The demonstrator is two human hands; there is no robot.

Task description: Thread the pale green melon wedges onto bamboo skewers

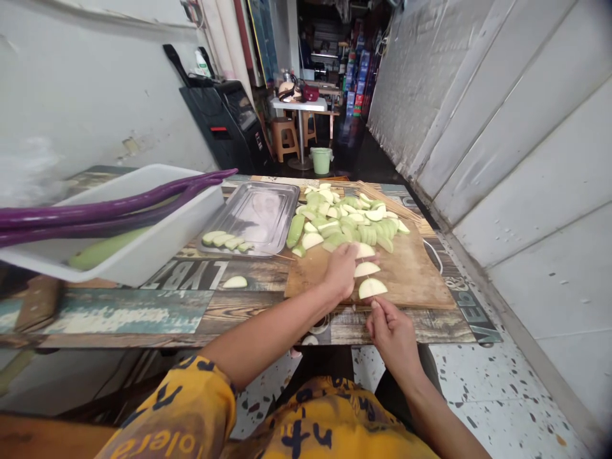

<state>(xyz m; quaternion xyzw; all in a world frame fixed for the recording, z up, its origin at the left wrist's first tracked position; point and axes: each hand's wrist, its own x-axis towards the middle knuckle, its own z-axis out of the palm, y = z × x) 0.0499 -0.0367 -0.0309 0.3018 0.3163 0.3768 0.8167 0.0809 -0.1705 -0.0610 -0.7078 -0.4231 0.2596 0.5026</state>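
Note:
My right hand (393, 331) pinches the near end of a thin skewer above the front edge of the cutting board (414, 274). Half-moon slices of a pale vegetable with green skin, such as this one (372, 288), are threaded along it. At the far end, my left hand (343, 271) is closed around another half-moon slice (365, 250); its fingertips are partly hidden. Behind the hands, a heap of cut slices (351, 220) covers the back of the board. A metal tray (261, 213) to the left holds a skewer of slices (227, 240), its stick jutting toward the board.
Long purple eggplants (115, 207) and a green vegetable (108, 248) lie in a white tub (162, 255) at the left. One loose slice (235, 282) rests on the tabletop. Bare skewers (389, 201) lie behind the board. A white wall (535, 153) runs along the right.

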